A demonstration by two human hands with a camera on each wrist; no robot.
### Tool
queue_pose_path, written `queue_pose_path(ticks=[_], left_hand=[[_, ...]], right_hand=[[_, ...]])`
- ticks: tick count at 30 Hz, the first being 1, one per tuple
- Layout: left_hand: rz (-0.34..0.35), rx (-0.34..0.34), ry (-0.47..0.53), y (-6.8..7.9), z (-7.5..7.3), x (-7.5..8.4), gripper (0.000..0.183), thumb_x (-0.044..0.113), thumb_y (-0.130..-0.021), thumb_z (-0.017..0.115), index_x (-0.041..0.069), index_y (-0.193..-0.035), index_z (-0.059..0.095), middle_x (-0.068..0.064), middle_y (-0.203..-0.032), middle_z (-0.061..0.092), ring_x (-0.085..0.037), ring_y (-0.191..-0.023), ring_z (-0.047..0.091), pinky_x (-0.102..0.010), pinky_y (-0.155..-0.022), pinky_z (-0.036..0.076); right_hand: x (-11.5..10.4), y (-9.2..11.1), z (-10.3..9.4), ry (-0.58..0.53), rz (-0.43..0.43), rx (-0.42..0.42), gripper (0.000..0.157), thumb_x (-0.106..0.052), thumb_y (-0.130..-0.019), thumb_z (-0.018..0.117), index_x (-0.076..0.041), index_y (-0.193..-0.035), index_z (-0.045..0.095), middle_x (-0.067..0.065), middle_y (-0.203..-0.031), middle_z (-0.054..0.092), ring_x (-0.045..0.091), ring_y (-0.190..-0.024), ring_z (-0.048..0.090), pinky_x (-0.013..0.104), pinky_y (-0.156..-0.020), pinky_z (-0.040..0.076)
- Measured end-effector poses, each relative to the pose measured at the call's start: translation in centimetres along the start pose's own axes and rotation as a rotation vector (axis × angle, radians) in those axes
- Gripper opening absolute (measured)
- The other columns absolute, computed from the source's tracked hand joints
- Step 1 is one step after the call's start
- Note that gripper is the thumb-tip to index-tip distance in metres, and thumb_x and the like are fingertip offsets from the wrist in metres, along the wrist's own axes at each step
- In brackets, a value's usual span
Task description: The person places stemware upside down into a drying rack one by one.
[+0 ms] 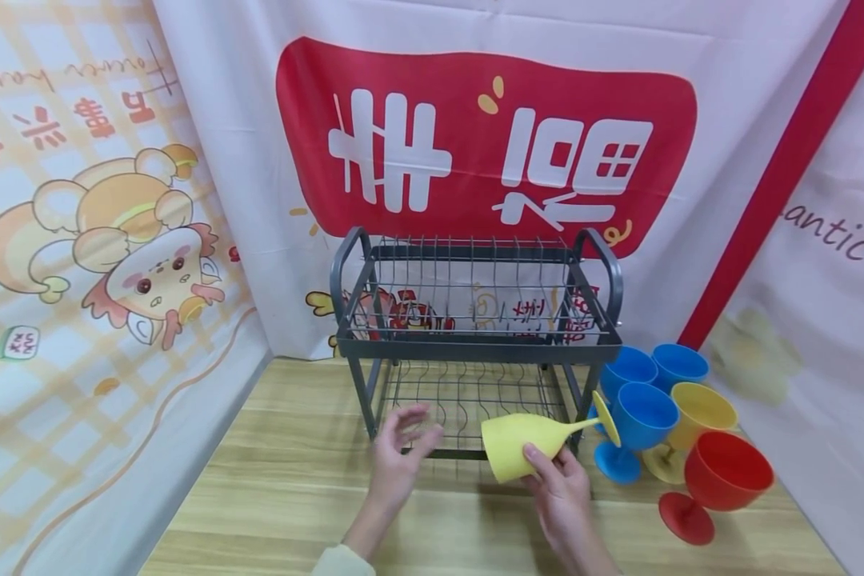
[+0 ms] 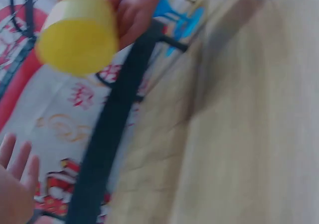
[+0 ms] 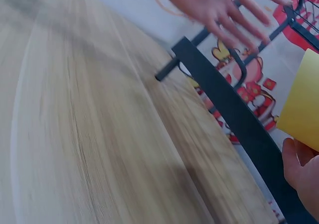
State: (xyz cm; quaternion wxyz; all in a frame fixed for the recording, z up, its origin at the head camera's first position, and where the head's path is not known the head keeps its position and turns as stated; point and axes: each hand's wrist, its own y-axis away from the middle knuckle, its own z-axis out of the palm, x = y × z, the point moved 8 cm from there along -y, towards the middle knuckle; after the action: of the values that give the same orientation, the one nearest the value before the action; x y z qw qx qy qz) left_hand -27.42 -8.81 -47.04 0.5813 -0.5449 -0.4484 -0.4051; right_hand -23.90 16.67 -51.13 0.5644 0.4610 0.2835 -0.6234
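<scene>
A yellow plastic goblet (image 1: pixel 522 445) lies sideways in my right hand (image 1: pixel 563 488), its mouth to the left and its foot up to the right. My right thumb and fingers grip the bowl from below. To the left, my left hand (image 1: pixel 402 448) is held up with fingers loosely spread, touching nothing. In the left wrist view the goblet's mouth (image 2: pixel 77 47) faces the camera, blurred. Behind both hands stands a dark two-tier dish rack (image 1: pixel 475 349) with wire shelves. In the right wrist view the left hand (image 3: pixel 232 12) shows its spread fingers.
Right of the rack stand several goblets: blue ones such as the front blue goblet (image 1: pixel 644 416), another yellow goblet (image 1: pixel 702 412) and a red goblet (image 1: pixel 727 472) tilted near the front. Printed cloth (image 1: pixel 490 144) hangs behind. All stands on a wooden table (image 1: pixel 281 496).
</scene>
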Motion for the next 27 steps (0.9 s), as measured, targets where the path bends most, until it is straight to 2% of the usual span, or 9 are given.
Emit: queue_pose_path(ticks=[2,6,8,10,13,17,21,24,27], left_hand=[[0.039,0.14,-0.008,-0.5,-2.1,1.2,0.037,0.016,-0.096,0.077,0.004,-0.128,0.062,-0.002,-0.127,0.069,-0.018,-0.115,0.066,-0.024,-0.096,0.057],[0.107,0.386,0.004,-1.7,-5.8,4.2,0.029,0.018,-0.103,0.069,0.002,-0.126,0.062,0.001,-0.119,0.068,-0.009,-0.107,0.063,-0.016,-0.091,0.053],[0.146,0.468,0.026,-2.3,-7.2,6.0,0.03,0.02,-0.105,0.065,0.002,-0.129,0.062,0.001,-0.121,0.067,-0.01,-0.11,0.061,-0.017,-0.096,0.051],[0.193,0.504,0.056,-2.9,-8.1,7.8,0.033,0.022,-0.107,0.061,0.004,-0.134,0.06,-0.001,-0.129,0.066,-0.013,-0.12,0.059,-0.021,-0.106,0.048],[0.239,0.447,0.1,-4.1,-8.4,10.3,0.042,0.026,-0.108,0.058,0.009,-0.146,0.054,-0.003,-0.147,0.06,-0.018,-0.138,0.053,-0.035,-0.123,0.039],[0.244,0.262,0.133,-6.0,-7.4,12.5,0.054,0.031,-0.106,0.059,0.019,-0.157,0.046,-0.004,-0.16,0.051,-0.021,-0.151,0.044,-0.05,-0.13,0.032],[0.243,0.147,0.145,-7.3,-6.4,13.6,0.061,0.027,-0.104,0.064,0.018,-0.16,0.041,-0.013,-0.159,0.05,-0.026,-0.15,0.046,-0.047,-0.126,0.038],[0.237,0.133,0.141,-7.7,-6.2,13.8,0.063,0.022,-0.104,0.067,0.015,-0.16,0.041,-0.013,-0.16,0.049,-0.026,-0.148,0.047,-0.043,-0.124,0.04],[0.235,0.142,0.146,-7.8,-6.3,13.8,0.061,0.019,-0.104,0.065,0.015,-0.16,0.042,-0.01,-0.161,0.05,-0.024,-0.148,0.048,-0.04,-0.124,0.041]], right_hand=[[-0.5,0.0,-0.8,0.032,-0.002,0.013,0.061,-0.01,-0.1,0.071,-0.002,-0.152,0.039,-0.007,-0.12,0.069,0.007,-0.112,0.071,0.028,-0.099,0.062],[-1.4,0.0,-2.6,0.1,-0.012,0.04,0.065,-0.01,-0.1,0.072,-0.003,-0.154,0.037,-0.011,-0.119,0.068,0.004,-0.112,0.07,0.025,-0.098,0.062],[-1.9,-0.1,-3.5,0.129,-0.018,0.055,0.065,-0.01,-0.1,0.073,-0.004,-0.153,0.037,-0.013,-0.117,0.068,0.003,-0.111,0.07,0.025,-0.097,0.062],[-2.3,-0.2,-4.4,0.152,-0.024,0.066,0.064,-0.01,-0.099,0.073,-0.005,-0.153,0.038,-0.016,-0.115,0.068,0.002,-0.11,0.07,0.024,-0.096,0.062],[-3.3,-0.3,-5.6,0.217,-0.048,0.082,0.064,-0.011,-0.099,0.075,-0.005,-0.152,0.039,-0.014,-0.118,0.068,0.0,-0.108,0.069,0.023,-0.094,0.062],[-4.8,-0.3,-7.1,0.408,-0.058,0.115,0.076,-0.027,-0.097,0.079,-0.008,-0.158,0.038,0.003,-0.141,0.061,-0.005,-0.107,0.066,0.014,-0.089,0.06],[-6.3,-0.3,-8.2,0.573,-0.048,0.127,0.092,-0.043,-0.095,0.079,-0.014,-0.166,0.029,0.016,-0.162,0.046,0.016,-0.133,0.06,0.011,-0.094,0.054],[-7.8,-0.2,-8.7,0.647,-0.076,0.136,0.1,-0.047,-0.093,0.079,-0.015,-0.169,0.022,0.019,-0.166,0.042,0.035,-0.147,0.05,0.018,-0.099,0.052],[-9.8,0.0,-9.0,0.757,-0.167,0.171,0.094,-0.048,-0.093,0.08,-0.015,-0.166,0.031,0.018,-0.16,0.051,0.026,-0.135,0.063,0.013,-0.093,0.055]])
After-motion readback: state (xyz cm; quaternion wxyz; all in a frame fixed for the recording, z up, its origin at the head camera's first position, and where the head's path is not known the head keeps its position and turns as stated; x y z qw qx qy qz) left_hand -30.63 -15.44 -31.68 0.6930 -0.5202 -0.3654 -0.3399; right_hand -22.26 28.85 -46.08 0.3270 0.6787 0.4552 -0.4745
